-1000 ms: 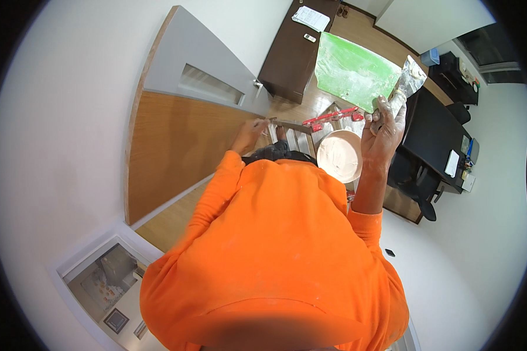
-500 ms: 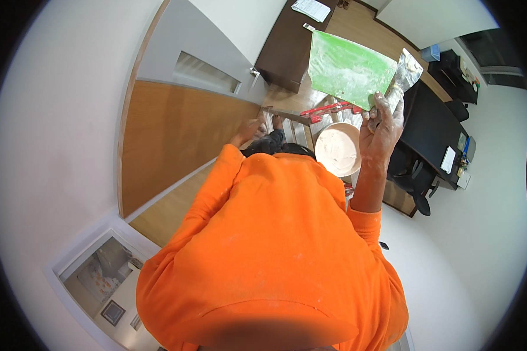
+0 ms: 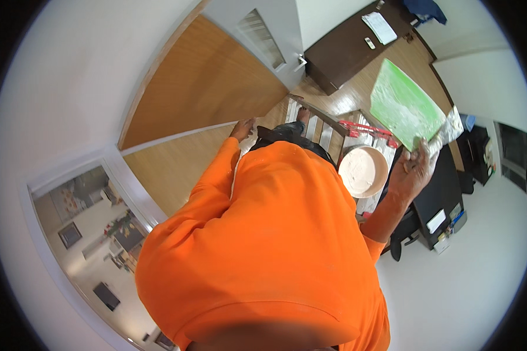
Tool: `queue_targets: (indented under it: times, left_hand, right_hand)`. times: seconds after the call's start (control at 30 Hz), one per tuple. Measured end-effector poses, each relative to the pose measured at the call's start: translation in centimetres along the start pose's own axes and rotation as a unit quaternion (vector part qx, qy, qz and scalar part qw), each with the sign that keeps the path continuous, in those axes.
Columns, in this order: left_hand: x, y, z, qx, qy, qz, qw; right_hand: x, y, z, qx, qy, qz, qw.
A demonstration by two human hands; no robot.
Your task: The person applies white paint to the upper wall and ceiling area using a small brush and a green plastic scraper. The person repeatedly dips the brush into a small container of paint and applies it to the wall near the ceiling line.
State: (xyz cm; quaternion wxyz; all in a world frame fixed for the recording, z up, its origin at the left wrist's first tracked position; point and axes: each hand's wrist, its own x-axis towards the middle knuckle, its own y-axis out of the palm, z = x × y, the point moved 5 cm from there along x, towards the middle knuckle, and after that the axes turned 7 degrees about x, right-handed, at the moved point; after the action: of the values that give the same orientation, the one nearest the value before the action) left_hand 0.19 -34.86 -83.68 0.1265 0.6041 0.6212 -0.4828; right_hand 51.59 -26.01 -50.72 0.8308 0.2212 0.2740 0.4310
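at the far left a white-framed window (image 3: 85,213) showed another space beyond it; next came a door (image 3: 202,82), wood-brown below and grey above, with a lever handle (image 3: 300,62) at its edge; the left hand (image 3: 242,130) showed against the door's bottom edge, its fingers partly bent, though whether they gripped anything could not be told; the wearer's orange top (image 3: 275,234) filled the middle, and ahead of it a bare foot (image 3: 303,114) was on a ladder (image 3: 328,117); to the right a round bucket (image 3: 385,165) of pale paste (image 3: 359,174) stood beside a red brace (image 3: 372,132); a brown desk (image 3: 334,61) farther off bore papers (image 3: 379,28) and a pale handset (image 3: 369,43); the right hand (image 3: 413,174), whitened with paste, was raised beyond the bucket, its fingers closed round the lower corner of a smeared green sheet (image 3: 405,105) and a putty knife (image 3: 452,126), whose silvery blade poked out just beside the sheet; a black table (image 3: 442,193) lay behind that hand.
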Motion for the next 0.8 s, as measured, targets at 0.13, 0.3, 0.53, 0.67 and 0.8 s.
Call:
queue_targets:
  times: [0.13, 0.3, 0.53, 0.67, 0.8]
  left_hand:
    - [-0.7, 2.1, 3.7, -0.167, -0.067, 0.007, 0.984]
    - [1.0, 3.3, 5.6, -0.386, -0.091, -0.039, 0.917]
    - [0.3, 8.8, 11.7, -0.068, -0.183, 0.118, 0.974]
    - [-2.9, 9.3, 13.9, -0.02, -0.208, 0.156, 0.965]
    - [-2.8, 8.8, 12.8, -0.053, -0.188, 0.142, 0.97]
  right_hand:
    - [0.0, 0.6, 0.6, -0.039, 0.008, -0.006, 0.999]
    - [-0.4, 2.4, 0.9, -0.063, -0.006, 0.009, 0.998]
    - [-0.7, 2.3, 0.6, -0.035, 0.024, 0.059, 0.997]
    - [-0.7, 1.6, 0.2, -0.037, 0.04, 0.077, 0.995]
    - [-1.1, 2.6, 0.3, -0.069, 0.036, 0.011, 0.997]
